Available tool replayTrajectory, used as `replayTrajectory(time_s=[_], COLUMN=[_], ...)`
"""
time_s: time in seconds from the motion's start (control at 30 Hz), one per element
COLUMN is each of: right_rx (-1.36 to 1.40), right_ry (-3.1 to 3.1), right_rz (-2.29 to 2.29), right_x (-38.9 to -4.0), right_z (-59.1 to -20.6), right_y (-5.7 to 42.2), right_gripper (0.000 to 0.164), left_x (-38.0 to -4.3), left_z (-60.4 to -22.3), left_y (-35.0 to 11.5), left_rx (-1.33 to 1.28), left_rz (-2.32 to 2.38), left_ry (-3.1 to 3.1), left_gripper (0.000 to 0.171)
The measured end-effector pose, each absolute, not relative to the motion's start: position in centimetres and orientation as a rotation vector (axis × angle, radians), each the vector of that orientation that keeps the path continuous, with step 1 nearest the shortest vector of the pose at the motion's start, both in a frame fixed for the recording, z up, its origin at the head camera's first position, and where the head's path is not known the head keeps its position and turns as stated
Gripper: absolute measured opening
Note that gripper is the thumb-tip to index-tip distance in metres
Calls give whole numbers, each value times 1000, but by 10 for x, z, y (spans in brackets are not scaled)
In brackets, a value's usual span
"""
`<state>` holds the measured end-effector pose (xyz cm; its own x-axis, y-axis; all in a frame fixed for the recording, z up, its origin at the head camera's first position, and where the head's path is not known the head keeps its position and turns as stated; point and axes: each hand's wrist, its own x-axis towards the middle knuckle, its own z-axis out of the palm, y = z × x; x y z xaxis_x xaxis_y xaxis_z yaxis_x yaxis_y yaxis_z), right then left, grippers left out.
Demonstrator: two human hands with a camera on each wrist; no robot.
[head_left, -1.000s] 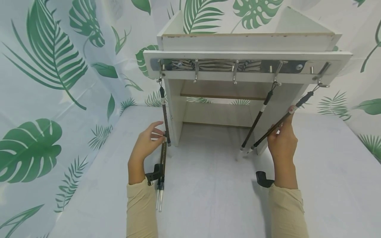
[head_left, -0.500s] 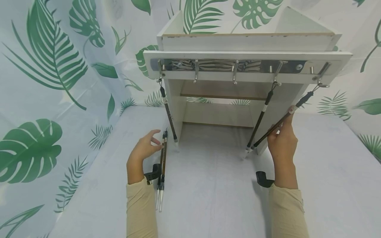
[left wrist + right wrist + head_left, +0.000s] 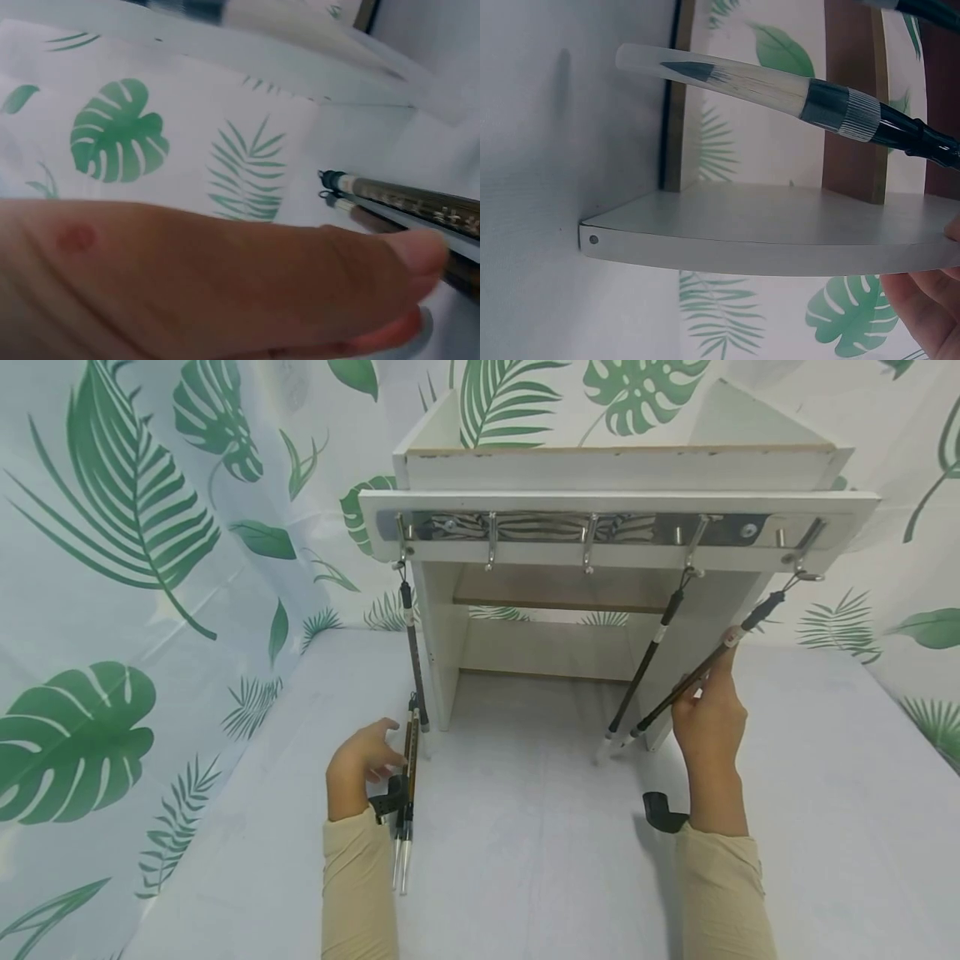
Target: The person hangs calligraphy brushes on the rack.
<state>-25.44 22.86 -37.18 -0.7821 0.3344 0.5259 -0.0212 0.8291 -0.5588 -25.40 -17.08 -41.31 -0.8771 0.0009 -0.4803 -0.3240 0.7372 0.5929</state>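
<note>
Dark-brown long-handled ink brush hangs off rightmost silver metal hook, gripped in R hand; L hand loose by 2 dk-brown clear-capped brushes, wht tabletop left, contact unclear.

Left hand lower along lying brushes
A hanging brush has swung toward it, another brush away from right hand

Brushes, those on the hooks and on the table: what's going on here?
A person's right hand holds the brush hanging from the rightmost hook. Another brush hangs on the next hook, and a third brush on the leftmost hook; the second and third hooks from the left are bare. The left hand is at two brushes lying on the table; whether it touches them is unclear.
</note>
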Motion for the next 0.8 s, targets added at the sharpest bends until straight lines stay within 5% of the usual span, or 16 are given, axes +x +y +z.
replayTrajectory(time_s=[0.8], right_rx=[-225], right_ry=[-2367], right_rz=[749], right_x=[-254], right_z=[-372], right_y=[230], right_gripper=[78], left_x=[-251], left_z=[-416], left_y=[-162], left_rx=[-317], left_rz=[879], left_ry=[2522], left_gripper=[64])
